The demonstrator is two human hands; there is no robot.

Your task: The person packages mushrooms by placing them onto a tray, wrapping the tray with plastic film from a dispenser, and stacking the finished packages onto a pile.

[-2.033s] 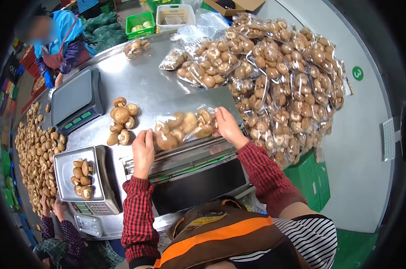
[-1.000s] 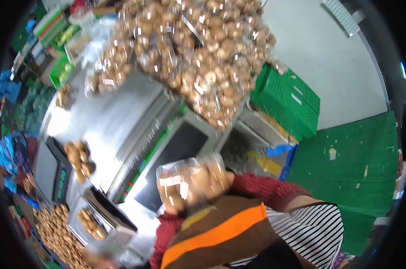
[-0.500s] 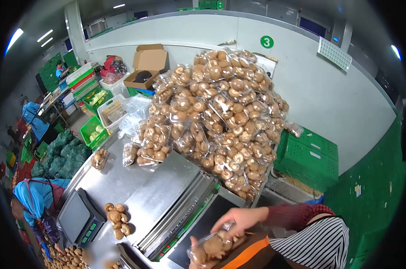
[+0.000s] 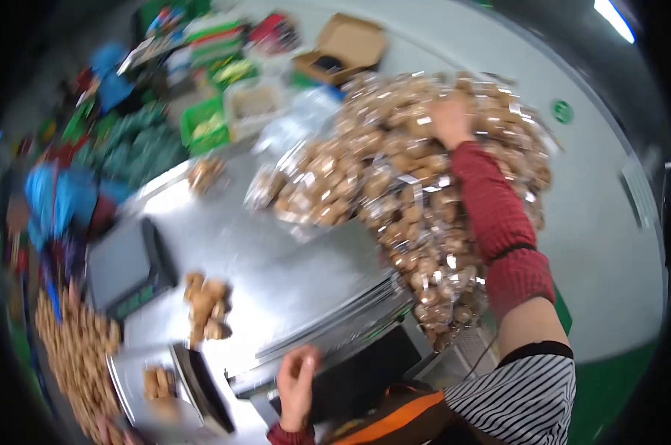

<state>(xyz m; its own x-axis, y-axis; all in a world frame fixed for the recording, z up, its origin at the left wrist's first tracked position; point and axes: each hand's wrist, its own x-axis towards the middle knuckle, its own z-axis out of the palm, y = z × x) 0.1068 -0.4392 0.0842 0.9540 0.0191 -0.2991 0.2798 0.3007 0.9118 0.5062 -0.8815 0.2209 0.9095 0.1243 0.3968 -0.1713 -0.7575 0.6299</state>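
My right hand (image 4: 450, 120) reaches far out onto the upper part of a big pile of clear bags of brown mushrooms (image 4: 417, 159). It touches the bags there, but its fingers are blurred, so a grip cannot be made out. Close to my body, my left hand (image 4: 297, 382) is raised at the near edge of the wrapping machine (image 4: 328, 326), fingers loosely bent and nothing visible in them. A small group of loose mushrooms (image 4: 206, 304) lies on the steel table (image 4: 239, 222), left of the machine.
A grey scale (image 4: 120, 263) stands at the table's left. Another scale (image 4: 124, 371) holds mushrooms. Beyond are a lone bag (image 4: 206, 174), a green crate (image 4: 206, 126) and an open cardboard box (image 4: 361, 44). A co-worker in blue (image 4: 57, 196) bends over heaped mushrooms (image 4: 76, 356) at left.
My right hand has left the bag both hands held near my body and stretched onto the pile. My left hand is off that bag too. The view has turned and blurred.
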